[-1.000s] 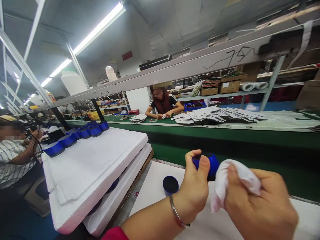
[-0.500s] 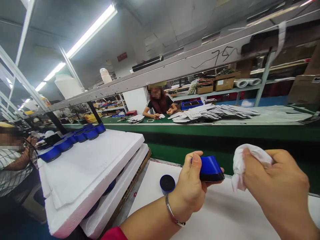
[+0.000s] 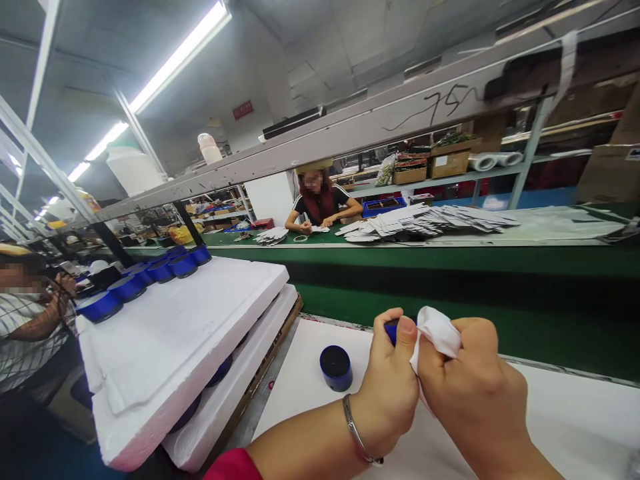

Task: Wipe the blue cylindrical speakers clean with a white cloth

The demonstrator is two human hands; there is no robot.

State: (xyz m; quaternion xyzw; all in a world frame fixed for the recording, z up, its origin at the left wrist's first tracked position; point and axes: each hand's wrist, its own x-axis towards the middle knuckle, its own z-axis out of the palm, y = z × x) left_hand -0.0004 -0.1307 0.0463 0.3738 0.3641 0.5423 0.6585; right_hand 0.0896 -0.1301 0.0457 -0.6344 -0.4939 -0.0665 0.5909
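My left hand (image 3: 393,380) grips a blue round housing (image 3: 392,331), of which only a small part shows between the fingers. Pressed up against it, my right hand (image 3: 473,380) clutches a crumpled white cloth (image 3: 437,331). The cloth meets the housing near my left thumb; most of that contact is hidden by the hands. Left of my hands, a second blue cylinder (image 3: 336,368) with a black top stands upright on the white work surface (image 3: 295,373).
Stacked white foam trays (image 3: 200,313) fill the left side, with several blue cylinders (image 3: 127,288) along the far edge. Beyond is a green conveyor (image 3: 450,267) bearing a pile of white cards (image 3: 415,223). A co-worker (image 3: 320,203) sits across; another person (image 3: 30,313) is at left.
My right hand has moved left with the cloth, from apart to against the housing. My left hand has turned the housing, so less of it shows.
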